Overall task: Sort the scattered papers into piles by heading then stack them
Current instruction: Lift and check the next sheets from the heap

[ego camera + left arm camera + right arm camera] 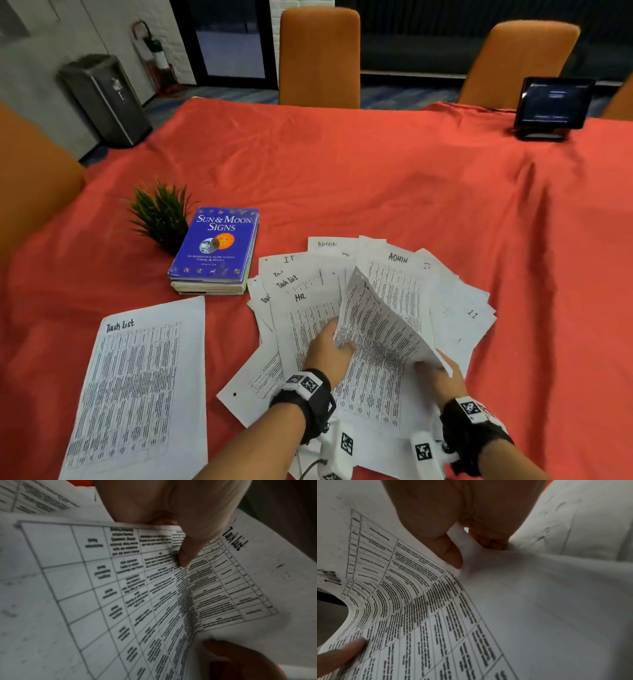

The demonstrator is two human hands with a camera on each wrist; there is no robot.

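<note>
Paper sheet (380, 325) bows, pinched between both hands' grips.

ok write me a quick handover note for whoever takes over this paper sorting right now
Left hand: thumb and fingers pinch the near left edge of the lifted sheet.
Right hand: grips the same sheet at its near right corner; the left wrist view shows its heading, Task list.
Scattered papers: fanned out in front, with IT, HR, ADMIN and Task list headings showing.
Done: one Task list sheet lies alone on the left of the red tablecloth.
Left: probably place the lifted sheet on it, sort the remaining papers by heading, then stack.
</note>
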